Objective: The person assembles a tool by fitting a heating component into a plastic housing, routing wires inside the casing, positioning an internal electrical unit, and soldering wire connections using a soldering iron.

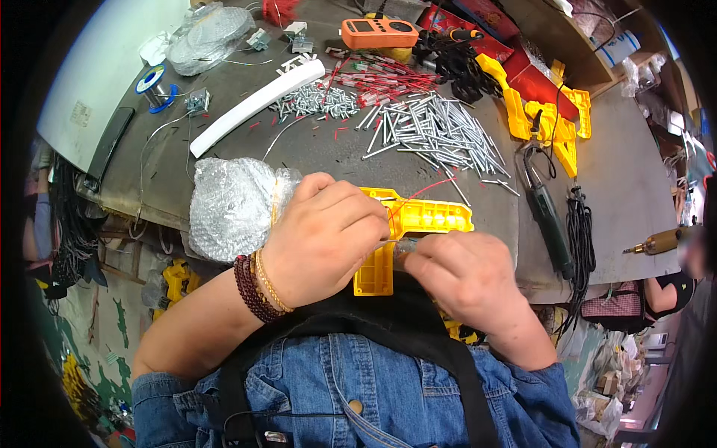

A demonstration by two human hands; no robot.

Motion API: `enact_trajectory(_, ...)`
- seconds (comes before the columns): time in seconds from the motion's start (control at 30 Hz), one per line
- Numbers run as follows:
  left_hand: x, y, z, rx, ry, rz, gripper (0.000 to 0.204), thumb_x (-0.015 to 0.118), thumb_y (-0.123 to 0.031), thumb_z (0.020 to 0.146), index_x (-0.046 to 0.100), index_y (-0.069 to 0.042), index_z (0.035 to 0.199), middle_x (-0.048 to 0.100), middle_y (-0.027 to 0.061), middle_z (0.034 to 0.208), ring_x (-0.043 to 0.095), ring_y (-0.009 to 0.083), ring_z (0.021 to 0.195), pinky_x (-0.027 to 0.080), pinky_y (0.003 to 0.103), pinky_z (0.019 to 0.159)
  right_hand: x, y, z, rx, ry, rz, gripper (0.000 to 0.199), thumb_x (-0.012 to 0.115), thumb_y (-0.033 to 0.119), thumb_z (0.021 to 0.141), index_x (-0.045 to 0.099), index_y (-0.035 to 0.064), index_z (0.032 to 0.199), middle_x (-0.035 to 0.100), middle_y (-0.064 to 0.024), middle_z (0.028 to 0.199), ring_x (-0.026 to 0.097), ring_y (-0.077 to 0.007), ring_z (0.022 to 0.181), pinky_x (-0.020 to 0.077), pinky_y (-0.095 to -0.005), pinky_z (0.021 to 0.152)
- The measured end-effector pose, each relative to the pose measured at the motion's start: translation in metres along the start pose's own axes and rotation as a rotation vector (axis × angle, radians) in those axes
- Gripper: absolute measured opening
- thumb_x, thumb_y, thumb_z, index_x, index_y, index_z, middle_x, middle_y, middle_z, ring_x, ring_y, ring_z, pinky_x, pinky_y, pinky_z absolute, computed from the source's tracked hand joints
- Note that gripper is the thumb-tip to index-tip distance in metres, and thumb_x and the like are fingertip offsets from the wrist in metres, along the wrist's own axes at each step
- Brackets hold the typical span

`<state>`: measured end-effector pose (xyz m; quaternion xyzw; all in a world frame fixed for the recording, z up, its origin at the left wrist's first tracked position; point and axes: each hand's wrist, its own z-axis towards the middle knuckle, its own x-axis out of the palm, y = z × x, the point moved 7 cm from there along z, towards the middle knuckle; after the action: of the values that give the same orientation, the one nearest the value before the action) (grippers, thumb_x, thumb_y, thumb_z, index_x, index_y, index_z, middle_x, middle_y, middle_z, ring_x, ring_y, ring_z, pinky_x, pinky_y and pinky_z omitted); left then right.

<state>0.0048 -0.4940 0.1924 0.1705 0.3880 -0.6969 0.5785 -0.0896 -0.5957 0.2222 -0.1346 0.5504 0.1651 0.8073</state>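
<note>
A yellow plastic housing half (433, 216), T-shaped with ribs inside, lies at the table's near edge between my hands. A thin red wire (422, 191) curves up out of it. My left hand (325, 231) is closed over the housing's left part, fingertips pinched together; what they hold is hidden. Lower down on the other side, my right hand (467, 278) is closed too, thumb and fingers pressed together beside a small greyish part (404, 246) that is too small to name. Left of my left hand sits a bubble-wrapped bundle (233, 209).
Beyond the housing lie piles of long metal rods (441, 134), short screws (317, 101) and red-wired parts (377, 75). An orange multimeter (379, 33) stands at the back. To the right are yellow housings (549, 119) and a dark corded hand tool (549, 224); a solder spool (154, 88) stands left.
</note>
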Motion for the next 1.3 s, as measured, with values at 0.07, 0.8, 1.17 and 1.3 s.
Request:
enact_trajectory(0.07,0.000,-0.001,0.004,-0.032,0.003,-0.026,0.023,0.075,-0.008,0.069,0.064,-0.009,0.090,0.064,0.0038,0.095,0.059,0.0247,0.089,0.041,0.040,0.083,0.004,0.004,0.003,-0.042,-0.056,0.017,0.017,0.066,0.014,0.069,0.068,0.0118,0.086,0.062,0.0000,0.086,0.062,-0.0170,0.066,0.0479,-0.0316,0.054)
enact_trajectory(0.8,0.008,0.005,0.003,0.049,0.092,0.027,0.017,0.069,-0.015,0.078,0.066,-0.014,0.094,0.067,-0.0019,0.096,0.061,0.0189,0.090,0.040,0.038,0.086,0.008,0.009,0.006,-0.055,-0.069,0.092,0.022,0.068,0.016,0.067,0.070,0.0108,0.089,0.063,0.0000,0.088,0.061,-0.0147,0.069,0.0478,-0.0296,0.057)
enact_trajectory(1.17,0.010,0.021,0.013,0.017,0.250,-0.162,0.009,0.071,-0.018,0.081,0.066,-0.015,0.088,0.062,-0.0013,0.085,0.059,0.0200,0.087,0.039,0.037,0.083,0.004,-0.012,0.006,0.030,-0.148,0.043,0.020,0.072,0.015,0.069,0.072,0.0130,0.089,0.064,0.0003,0.083,0.063,-0.0170,0.070,0.0500,-0.0300,0.058)
enact_trajectory(1.3,0.008,0.025,0.012,0.025,0.218,-0.236,0.011,0.071,-0.020,0.082,0.067,-0.013,0.089,0.061,-0.0003,0.086,0.059,0.0204,0.088,0.039,0.037,0.084,0.005,-0.020,0.006,0.048,-0.184,0.084,0.021,0.076,0.014,0.068,0.071,0.0117,0.088,0.065,-0.0013,0.082,0.065,-0.0190,0.068,0.0505,-0.0318,0.056)
